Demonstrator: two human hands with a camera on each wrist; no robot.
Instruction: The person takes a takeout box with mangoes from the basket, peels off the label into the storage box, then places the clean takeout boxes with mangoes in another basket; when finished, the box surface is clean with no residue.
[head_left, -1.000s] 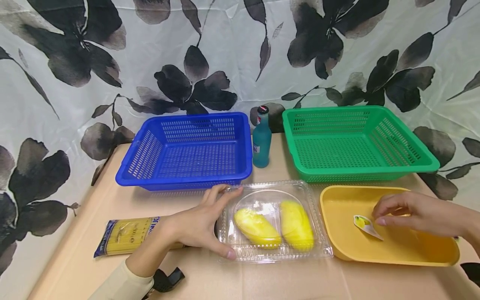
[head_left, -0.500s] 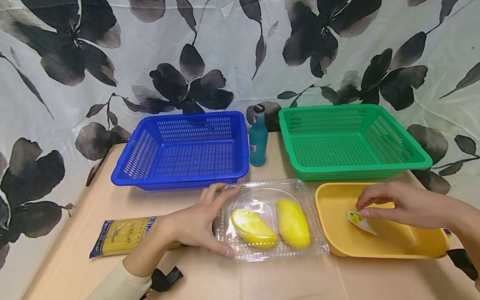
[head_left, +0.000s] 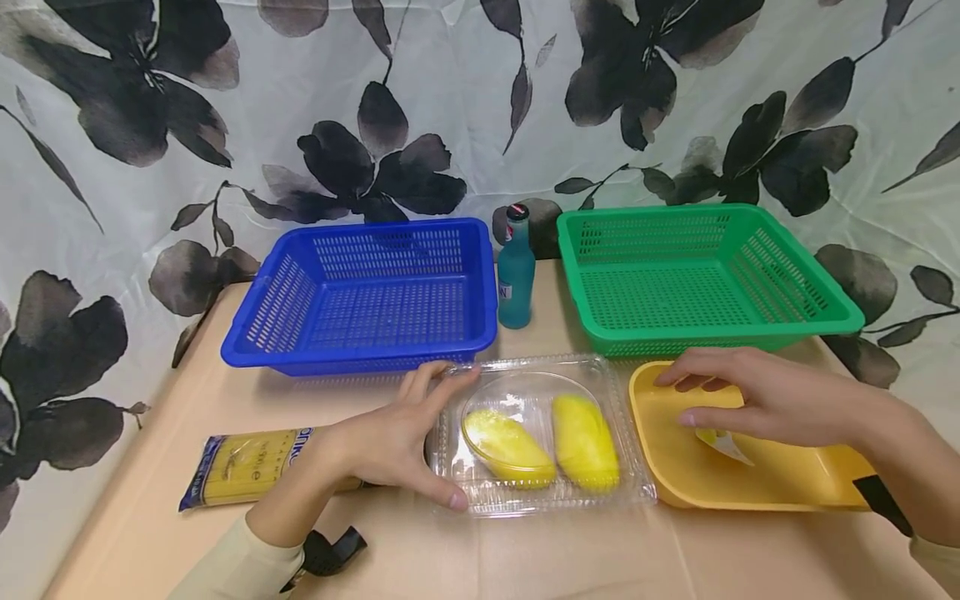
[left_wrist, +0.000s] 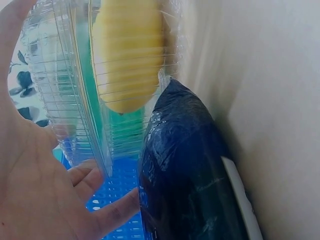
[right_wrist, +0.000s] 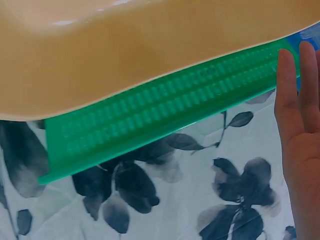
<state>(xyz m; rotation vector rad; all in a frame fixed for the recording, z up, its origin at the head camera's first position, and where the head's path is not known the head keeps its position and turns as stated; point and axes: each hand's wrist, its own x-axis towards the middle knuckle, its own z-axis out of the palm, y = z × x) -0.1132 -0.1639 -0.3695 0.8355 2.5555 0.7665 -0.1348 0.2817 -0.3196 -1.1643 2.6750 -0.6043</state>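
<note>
A clear plastic clamshell box holds two yellow oblong fruits that look like mangoes. My left hand spans its left side and grips it, thumb at the front corner, fingers at the back one. In the left wrist view, the box stands out from the palm, with the pack's dark blue end close by. My right hand hovers over the yellow tray with fingers extended and holding nothing. A small label with a yellow print lies in the tray, partly hidden under that hand.
A blue basket and a green basket stand at the back, with a blue bottle upright between them. On the left lies a pack of spaghetti, partly behind my left forearm. A floral cloth hangs behind.
My right hand has moved left across the tray towards the box, its fingers opening out from a loose curl above the label. My left hand has stayed on the box.
</note>
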